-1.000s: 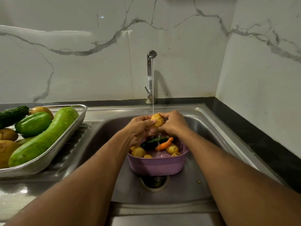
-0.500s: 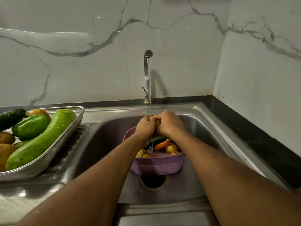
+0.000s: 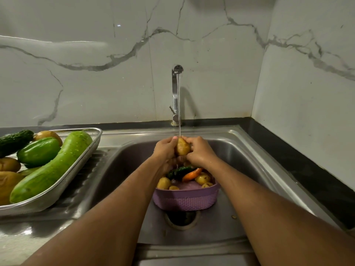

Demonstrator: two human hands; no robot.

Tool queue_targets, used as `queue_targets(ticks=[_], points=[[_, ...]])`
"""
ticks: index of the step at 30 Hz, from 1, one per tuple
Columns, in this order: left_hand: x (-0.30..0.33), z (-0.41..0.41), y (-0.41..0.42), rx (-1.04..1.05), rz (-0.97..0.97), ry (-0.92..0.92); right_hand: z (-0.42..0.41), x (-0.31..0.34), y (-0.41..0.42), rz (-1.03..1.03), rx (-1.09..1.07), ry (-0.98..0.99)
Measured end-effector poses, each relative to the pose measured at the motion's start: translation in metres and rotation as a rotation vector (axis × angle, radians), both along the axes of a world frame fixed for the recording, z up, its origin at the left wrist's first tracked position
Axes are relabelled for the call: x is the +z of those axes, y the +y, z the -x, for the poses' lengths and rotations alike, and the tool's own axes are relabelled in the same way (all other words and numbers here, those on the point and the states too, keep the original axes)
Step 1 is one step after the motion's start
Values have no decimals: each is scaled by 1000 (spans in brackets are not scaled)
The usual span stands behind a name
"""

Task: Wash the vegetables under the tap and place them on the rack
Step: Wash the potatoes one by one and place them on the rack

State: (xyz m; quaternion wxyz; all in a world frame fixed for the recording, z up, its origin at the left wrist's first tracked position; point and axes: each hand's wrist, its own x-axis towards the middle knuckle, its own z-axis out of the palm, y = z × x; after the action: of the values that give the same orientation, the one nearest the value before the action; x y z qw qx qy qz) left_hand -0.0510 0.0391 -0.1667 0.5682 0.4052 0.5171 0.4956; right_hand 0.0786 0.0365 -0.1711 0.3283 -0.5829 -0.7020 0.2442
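While water is running from the tap [image 3: 177,93], the left hand [image 3: 165,148] and right hand [image 3: 199,150] are gripping a potato [image 3: 182,147] at centre frame; washed vegetables are filling the rack [image 3: 84,156] at left, more are waiting in the purple basket [image 3: 186,200].

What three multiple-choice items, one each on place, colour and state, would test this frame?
1. Where is the basket?
A. in the sink, over the drain
B. on the rack
C. on the counter
2. What colour is the basket?
A. green
B. purple
C. white
3. What state is the tap in?
A. off
B. dripping
C. running onto the potato

A: the basket stands in the sink by the drain.
B: its wall is purple.
C: a stream falls on the potato held by the left hand and right hand.
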Motion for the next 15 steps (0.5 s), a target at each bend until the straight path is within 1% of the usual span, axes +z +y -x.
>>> queue_targets(ticks=[2,4,6,8,10,12,15], points=[[0,-1,0,-48,-34,20,-2,-1,0,36,-21,36],[-3,1,2,-59,-84,86,-3,-3,-1,50,-14,37],[-5,4,1,-18,-129,156,-2,-5,0,38,11,21],[-7,5,1,69,-153,196,0,-6,0,1,24,-23],[-7,4,2,140,-161,216,2,-5,1,-40,19,-60],[-6,2,2,178,-156,218,1,-3,1,-56,19,-52],[-5,3,1,132,-137,210,-3,-3,1,-28,25,-82]])
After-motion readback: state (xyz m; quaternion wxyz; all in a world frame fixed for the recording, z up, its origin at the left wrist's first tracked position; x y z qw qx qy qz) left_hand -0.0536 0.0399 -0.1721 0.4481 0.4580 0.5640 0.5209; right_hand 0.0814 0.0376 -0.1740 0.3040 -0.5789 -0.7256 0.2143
